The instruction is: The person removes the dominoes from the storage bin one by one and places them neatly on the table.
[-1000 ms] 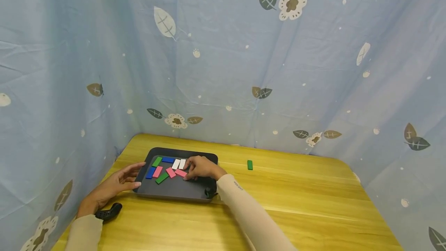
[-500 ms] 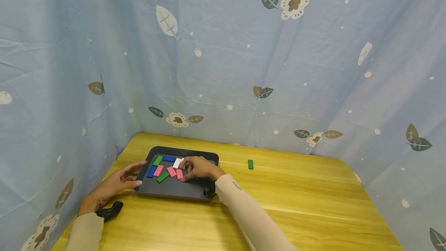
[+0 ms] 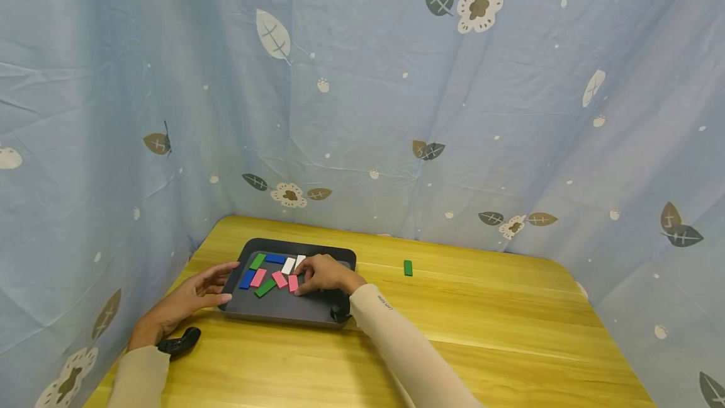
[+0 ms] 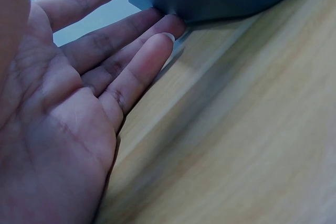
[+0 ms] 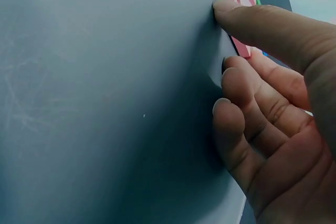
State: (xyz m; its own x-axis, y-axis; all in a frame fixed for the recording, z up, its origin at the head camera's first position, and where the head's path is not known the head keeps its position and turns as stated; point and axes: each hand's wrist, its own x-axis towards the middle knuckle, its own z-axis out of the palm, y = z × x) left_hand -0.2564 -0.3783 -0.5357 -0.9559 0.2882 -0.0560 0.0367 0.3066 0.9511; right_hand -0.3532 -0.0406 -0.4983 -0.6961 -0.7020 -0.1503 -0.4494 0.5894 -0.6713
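A dark grey tray (image 3: pixel 272 318) holds several flat rectangular blocks. Between thumb and index finger, my right hand (image 3: pixel 321 272) pinches the pink block (image 3: pixel 292 283) end to end, low over the tray floor. Right at its fingertips is a white block (image 3: pixel 301 261), partly covered; a second white block (image 3: pixel 287 266) lies beside it. To the left lie another pink block (image 3: pixel 279 279) and a slanted green block (image 3: pixel 265 288). My left hand (image 3: pixel 189 294), fingers extended and spread, rests against the tray's left side; in the left wrist view its fingertips meet the outer wall.
Further left in the tray are a blue block (image 3: pixel 247 279), a pink one, a green one and another blue block (image 3: pixel 275 259). One green block (image 3: pixel 408 267) lies on the wooden table (image 3: pixel 481 320), right of the tray. A patterned blue curtain (image 3: pixel 362 80) hangs behind the table.
The pink block at my right hand has turned from slanting sideways to nearly upright in view, beside the other pink block. My right hand shifted slightly left; my left hand stays at the tray.
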